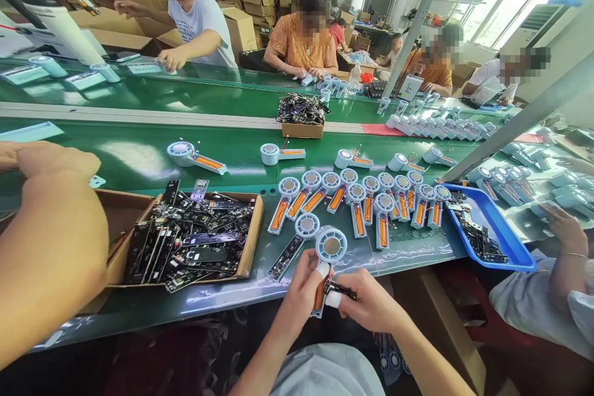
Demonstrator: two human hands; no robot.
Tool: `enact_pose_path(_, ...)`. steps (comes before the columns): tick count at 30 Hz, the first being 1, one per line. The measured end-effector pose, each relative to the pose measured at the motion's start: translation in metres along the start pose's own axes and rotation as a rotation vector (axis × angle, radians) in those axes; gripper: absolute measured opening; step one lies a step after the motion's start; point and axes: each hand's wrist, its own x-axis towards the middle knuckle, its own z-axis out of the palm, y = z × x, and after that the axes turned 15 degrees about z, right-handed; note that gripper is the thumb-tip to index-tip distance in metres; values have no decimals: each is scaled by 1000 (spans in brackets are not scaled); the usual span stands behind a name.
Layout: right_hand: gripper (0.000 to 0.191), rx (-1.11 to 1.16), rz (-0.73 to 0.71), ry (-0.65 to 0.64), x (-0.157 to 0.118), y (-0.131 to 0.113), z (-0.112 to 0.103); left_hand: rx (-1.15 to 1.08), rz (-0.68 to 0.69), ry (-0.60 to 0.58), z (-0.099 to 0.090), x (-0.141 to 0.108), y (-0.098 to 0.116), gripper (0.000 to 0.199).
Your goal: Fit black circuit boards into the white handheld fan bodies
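Observation:
My left hand (302,281) is closed around the handle of a light blue handheld fan housing (331,245), its round head pointing away from me. An orange strip (319,294) shows inside the open handle. Between the fingers of my right hand (374,303) is a small black circuit board (342,289), held against the side of the handle. White covers wrap a fingertip on each hand. Just beyond, another fan housing (307,225) lies on the bench, with a long black circuit board (285,258) at its handle.
Many similar fan housings (356,193) stand grouped ahead. A cardboard box of circuit boards (254,238) is at the left, a blue tray (515,255) at the right. A co-worker's arm (55,229) reaches in from the left. Several people sit across the green conveyor (241,179).

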Motion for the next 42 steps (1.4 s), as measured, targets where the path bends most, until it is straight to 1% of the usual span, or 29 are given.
enact_pose_path(2, 51, 294, 96, -56, 4, 6, 10, -81, -15, -3, -1, -2, -1, 34)
enact_pose_path(3, 57, 413, 124, -57, 6, 8, 16, -117, -11, -10, -2, -3, -2, 36)
enact_pose_path(4, 60, 501, 138, -36, 7, 10, 20, -143, 2, -23, -2, -4, -4, 37)
enact_pose_path(6, 63, 598, 152, 27, 8, 11, 27, -141, 56, -51, -1, -7, -6, 40)
enact_pose_path(9, 65, 630, 193, 77, 8, 9, 30, -19, 128, -74, 1, -11, -8, 48)
enact_pose_path(13, 64, 616, 228, 148, 4, 6, 27, 128, 144, -41, 6, -13, -11, 41)
enact_pose_path(15, 58, 608, 212, 196, 0, 5, 28, 183, 160, -8, 8, -13, -11, 38)
enact_pose_path(16, 51, 594, 196, 230, -3, 4, 29, 207, 169, 10, 9, -12, -11, 36)
enact_pose_path(18, 34, 521, 155, 314, -10, 2, 33, 244, 183, 43, 11, -11, -10, 31)
enact_pose_path(19, 33, 462, 132, 358, -14, 1, 36, 260, 189, 57, 12, -10, -9, 28)
enact_pose_path(21, 41, 327, 76, 441, -19, 1, 43, 299, 202, 84, 12, -8, -8, 23)
enact_pose_path(24, 42, 171, 19, 586, -19, 5, 52, 318, 185, 105, 12, -6, -7, 21)
enact_pose_path(26, 43, 95, 6, 675, -16, 10, 57, 253, 144, 88, 12, -5, -8, 25)
enact_pose_path(28, 47, 10, -6, 725, -11, 14, 59, 168, 121, 71, 12, -7, -11, 30)
enact_pose_path(30, 54, -106, -6, 732, -7, 15, 61, 156, 144, 96, 13, -11, -15, 34)
enact_pose_path(33, 62, -310, -8, 693, -5, 13, 60, 241, 206, 132, 16, -15, -18, 40)
enact_pose_path(36, 73, -475, 25, 642, -5, 10, 58, 254, 226, 105, 18, -14, -20, 41)
enact_pose_path(39, 83, -563, 71, 588, -4, 11, 57, 193, 197, 125, 21, -8, -24, 36)
enact_pose_path(42, 85, -577, 27, 625, -1, 13, 58, 192, 151, 116, 24, -4, -27, 35)
